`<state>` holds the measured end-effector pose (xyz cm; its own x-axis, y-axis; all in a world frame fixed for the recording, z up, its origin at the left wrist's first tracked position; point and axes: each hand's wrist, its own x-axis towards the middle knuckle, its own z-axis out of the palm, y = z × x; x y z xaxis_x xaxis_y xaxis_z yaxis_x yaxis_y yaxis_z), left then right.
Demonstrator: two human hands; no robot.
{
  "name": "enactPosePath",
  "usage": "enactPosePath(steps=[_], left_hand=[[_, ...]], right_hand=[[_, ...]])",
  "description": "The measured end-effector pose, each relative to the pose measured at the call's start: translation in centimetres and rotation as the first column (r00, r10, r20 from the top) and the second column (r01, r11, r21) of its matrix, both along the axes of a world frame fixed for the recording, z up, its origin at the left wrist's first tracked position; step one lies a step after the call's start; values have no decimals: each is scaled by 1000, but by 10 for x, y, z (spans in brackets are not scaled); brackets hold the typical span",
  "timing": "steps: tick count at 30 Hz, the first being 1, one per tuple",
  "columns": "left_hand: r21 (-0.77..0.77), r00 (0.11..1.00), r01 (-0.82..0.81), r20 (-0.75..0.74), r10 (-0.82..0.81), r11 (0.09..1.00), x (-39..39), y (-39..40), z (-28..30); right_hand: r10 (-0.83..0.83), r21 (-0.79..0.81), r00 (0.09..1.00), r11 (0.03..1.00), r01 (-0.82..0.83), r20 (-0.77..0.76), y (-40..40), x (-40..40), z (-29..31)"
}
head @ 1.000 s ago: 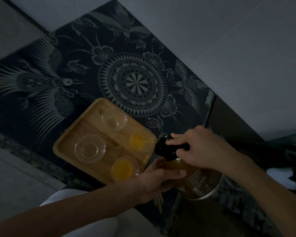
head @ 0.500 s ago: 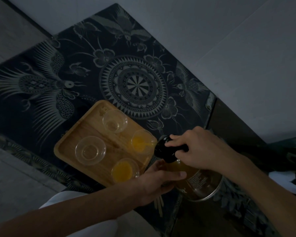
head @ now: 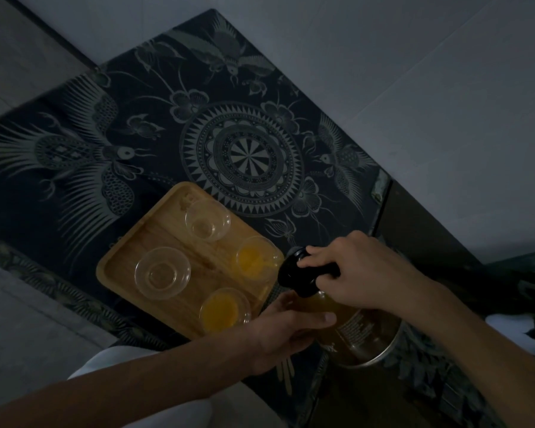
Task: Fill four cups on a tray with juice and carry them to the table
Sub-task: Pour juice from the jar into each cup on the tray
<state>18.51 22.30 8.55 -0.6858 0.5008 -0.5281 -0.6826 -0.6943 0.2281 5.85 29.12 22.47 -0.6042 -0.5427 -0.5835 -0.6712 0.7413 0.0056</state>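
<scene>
Change: since a second ago hardly anything has shifted; both hands keep the same hold on the bottle, and the juice level in the far-right cup looks much as it did.
Cloth: dark patterned cloth [head: 112, 156] with pale birds and a round medallion covers the surface; everything else rests on it or hangs above it.
Tray: wooden tray [head: 127, 257] lies on the near part of the cloth, turned at an angle, with four glass cups on it.
Bottle: large juice bottle [head: 362, 332] is tipped with its neck toward the tray's right edge and its base nearer the person; amber liquid shows through the side, and a label is too dim to read.
Left hand: left hand [head: 288, 332] cups the bottle body from below, fingers wrapped round it.
Right hand: right hand [head: 359, 273] is closed over the black cap [head: 297, 273] at the neck.
Far-right cup: the filling cup [head: 257, 257] sits just beside the cap and holds orange juice; whether a stream is running I cannot tell.
Near-right cup: the full cup [head: 224, 308] holds juice and is close to the left wrist.
Empty cups: one clear cup [head: 162, 273] at the near left, another [head: 207, 220] at the far corner, both dry-looking.
</scene>
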Motion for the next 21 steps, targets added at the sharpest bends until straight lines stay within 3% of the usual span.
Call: enactPosePath(steps=[15,21], left_hand=[[-92,1000,-10,-5,9,996,-1,-5,11],[-259,994,-62,-105,35,964,-3,-9,22]], right_hand=[[1,-64,999,998,1,36,6,-1,9],[-60,-204,995,976,76,84,19,1,16]])
